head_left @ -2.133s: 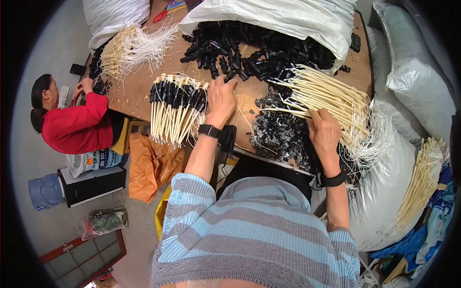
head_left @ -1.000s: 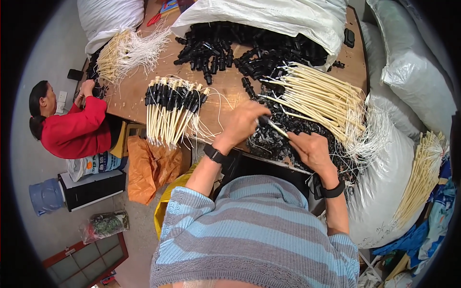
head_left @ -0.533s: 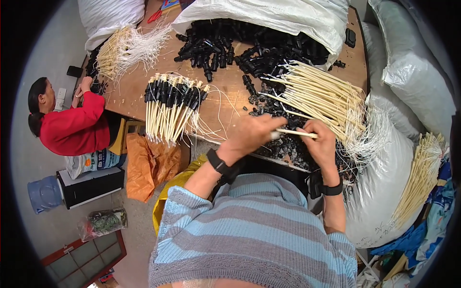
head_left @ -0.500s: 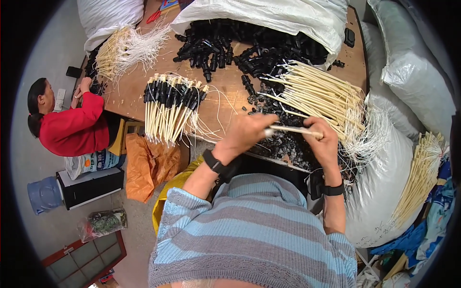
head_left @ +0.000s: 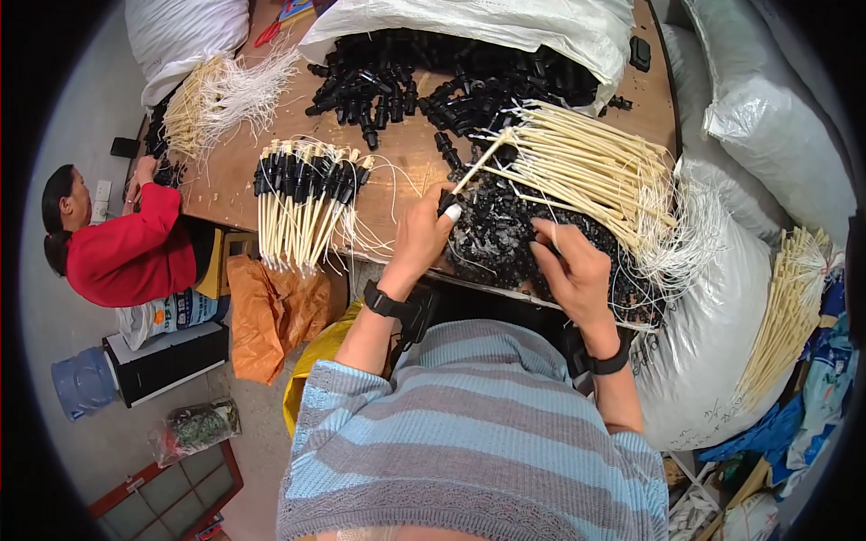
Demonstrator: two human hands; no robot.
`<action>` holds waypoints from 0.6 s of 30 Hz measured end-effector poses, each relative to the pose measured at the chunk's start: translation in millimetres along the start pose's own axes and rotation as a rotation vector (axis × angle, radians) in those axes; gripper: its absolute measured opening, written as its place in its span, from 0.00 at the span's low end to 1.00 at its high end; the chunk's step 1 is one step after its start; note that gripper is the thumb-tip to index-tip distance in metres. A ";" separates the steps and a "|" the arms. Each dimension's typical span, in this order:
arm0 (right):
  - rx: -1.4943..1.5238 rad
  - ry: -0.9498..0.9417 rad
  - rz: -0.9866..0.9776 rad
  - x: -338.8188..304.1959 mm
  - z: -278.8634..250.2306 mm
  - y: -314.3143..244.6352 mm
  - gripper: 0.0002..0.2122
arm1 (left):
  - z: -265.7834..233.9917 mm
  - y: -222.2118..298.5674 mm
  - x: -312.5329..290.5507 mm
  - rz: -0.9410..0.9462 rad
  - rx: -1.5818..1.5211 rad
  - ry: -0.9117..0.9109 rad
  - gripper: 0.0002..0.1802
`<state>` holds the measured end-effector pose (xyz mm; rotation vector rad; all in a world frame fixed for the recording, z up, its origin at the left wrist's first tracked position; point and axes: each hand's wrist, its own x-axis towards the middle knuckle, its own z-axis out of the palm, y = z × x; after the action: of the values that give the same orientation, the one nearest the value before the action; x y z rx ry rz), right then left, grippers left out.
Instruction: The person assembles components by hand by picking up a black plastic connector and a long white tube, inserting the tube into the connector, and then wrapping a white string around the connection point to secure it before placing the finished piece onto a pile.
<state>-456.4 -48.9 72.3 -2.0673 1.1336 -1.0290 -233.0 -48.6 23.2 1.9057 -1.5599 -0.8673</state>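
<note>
My left hand (head_left: 420, 236) is closed around a black plastic fitting (head_left: 446, 200) with a cream tube (head_left: 483, 164) sticking out of it, up and to the right. The tube's far end reaches the pile of cream tubes (head_left: 586, 171). My right hand (head_left: 575, 273) is over the small black pieces (head_left: 492, 234) at the table's near edge. Its fingers are bent, with thumb and forefinger apart, and no held thing shows between them. Left of my left hand lies a bundle of tubes with black fittings (head_left: 307, 203) on their far ends.
Black fittings (head_left: 379, 81) spill from a white sack (head_left: 478, 22) across the brown table (head_left: 244, 185). Full white sacks (head_left: 722, 316) crowd the right side. At the left, a person in a red top (head_left: 135, 234) works at the table near more wired tubes (head_left: 194, 108).
My hands have moved apart. The cream tube, held level between both hands before, now points away from me in my left hand alone. My right hand has moved left over the small pieces.
</note>
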 end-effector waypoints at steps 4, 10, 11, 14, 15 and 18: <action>-0.486 -0.132 -0.134 -1.4 27.8 18.7 0.11 | 17.6 21.6 -3.6 0.063 -0.608 -0.090 0.17; -0.542 -0.113 -0.187 0.2 46.8 31.2 0.10 | 25.9 24.5 -7.2 0.067 -0.665 -0.092 0.17; -0.537 -0.112 -0.201 0.7 47.5 29.7 0.10 | 26.8 25.0 -7.6 0.066 -0.667 -0.091 0.17; -0.539 -0.120 -0.213 1.1 48.2 32.0 0.10 | 29.7 25.0 -8.1 0.048 -0.776 -0.061 0.15; -0.544 -0.126 -0.212 1.4 48.4 33.0 0.10 | 29.9 21.5 -7.9 0.054 -0.712 -0.061 0.15; -0.271 -0.090 -0.159 -1.2 45.8 33.3 0.09 | 25.2 20.9 -6.8 0.058 -0.526 -0.051 0.14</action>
<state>-433.3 -59.0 21.5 -2.4253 1.1287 -0.8830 -266.3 -46.1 23.1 1.4633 -1.2466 -1.1704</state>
